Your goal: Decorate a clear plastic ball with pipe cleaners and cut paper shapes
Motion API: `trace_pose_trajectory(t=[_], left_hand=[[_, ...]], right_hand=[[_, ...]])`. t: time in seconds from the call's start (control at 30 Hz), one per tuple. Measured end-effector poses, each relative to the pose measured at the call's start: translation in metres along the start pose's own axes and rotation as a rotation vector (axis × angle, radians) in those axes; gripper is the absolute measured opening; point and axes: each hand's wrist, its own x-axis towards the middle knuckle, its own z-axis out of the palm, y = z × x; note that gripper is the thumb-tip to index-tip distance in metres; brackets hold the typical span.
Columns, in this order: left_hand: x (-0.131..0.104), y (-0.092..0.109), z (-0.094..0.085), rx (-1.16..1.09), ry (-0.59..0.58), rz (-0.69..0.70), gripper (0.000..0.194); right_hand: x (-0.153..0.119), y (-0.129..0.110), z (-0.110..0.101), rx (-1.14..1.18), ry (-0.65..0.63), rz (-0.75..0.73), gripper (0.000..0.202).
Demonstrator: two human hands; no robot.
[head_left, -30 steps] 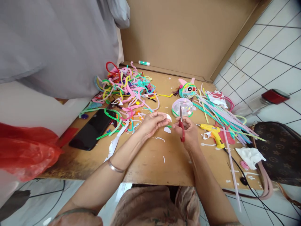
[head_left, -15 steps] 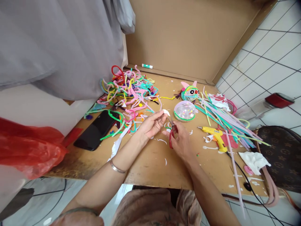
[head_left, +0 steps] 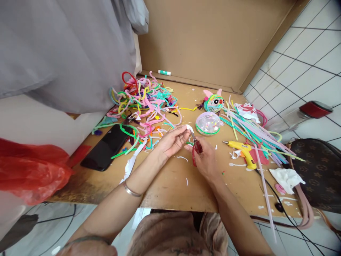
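Note:
Between the fingertips of my left hand (head_left: 174, 140) is a small white paper piece (head_left: 189, 127). My right hand (head_left: 205, 156) grips red-handled scissors (head_left: 196, 146), their blades up against the paper's right edge. Thin white paper trimmings lie on the table (head_left: 170, 188) beneath and around both hands. Just beyond my right hand sits a clear plastic bowl-like shell (head_left: 208, 124) with a green and lilac rim and coloured bits on it. Behind that stands a decorated ball (head_left: 214, 102) with pink ears and googly eyes.
A tangled heap of pipe cleaners (head_left: 146, 96) and a black phone (head_left: 106, 147) lie to the left. To the right are straight pipe cleaners (head_left: 255, 124), a yellow glue gun (head_left: 243, 151) with its cord, crumpled tissue (head_left: 286, 179) and a brown bag (head_left: 317, 170). A glue stick (head_left: 164, 72) lies at the back.
The scissors have turned in my right hand, and their blades have come up closer to the white paper. My left hand stays almost where it was; the view has shifted slightly.

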Motion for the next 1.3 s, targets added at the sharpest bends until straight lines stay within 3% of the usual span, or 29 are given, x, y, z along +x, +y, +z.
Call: trace_pose_trajectory(t=[0.73,1.3], left_hand=[[0.0025,-0.0001,-0.0041,0.042,-0.028,0.014,0.014],[0.0024,0.001,-0.0042,0.042,-0.035,0.026,0.019]], right_hand=[[0.0011,0.0024,-0.0018,0.003,-0.003,0.031,0.031],[0.0016,0.0004,-0.0037,0.033,-0.011,0.055,0.036]])
